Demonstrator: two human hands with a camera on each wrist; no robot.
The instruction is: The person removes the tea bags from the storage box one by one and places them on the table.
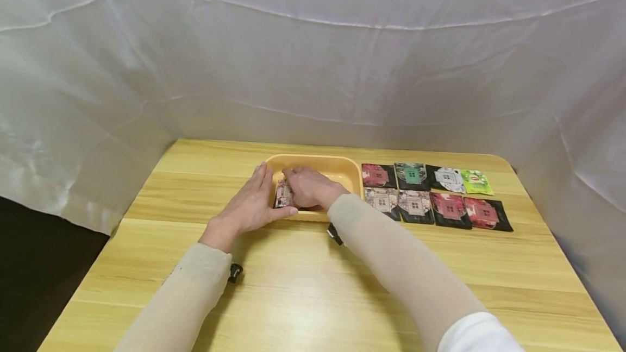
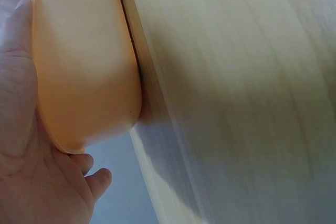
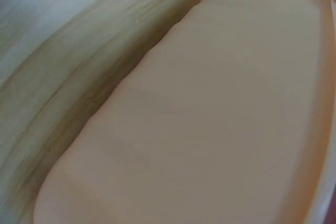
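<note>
A yellow-orange plastic basket [image 1: 318, 157] stands near the far edge of the table. My left hand [image 1: 251, 200] rests on its left end, fingers straight along the rim and thumb along the front side. The left wrist view has this hand [image 2: 31, 145] against the basket's outer wall [image 2: 86, 61]. Inside the basket, at the left end, is a floral tea packet [image 1: 282, 194]. My right hand [image 1: 308, 186] reaches in over the front rim and holds this packet with bent fingers; its fingertips are partly hidden. Only the basket's outer wall [image 3: 210, 108] fills most of the right wrist view.
Right of the basket, several tea packets lie in two rows, among them a green one [image 1: 412, 176], a red one [image 1: 450, 209] and a small lime-green one [image 1: 476, 182]. A pale cloth [image 1: 313, 69] hangs behind the wooden table [image 1: 293, 287].
</note>
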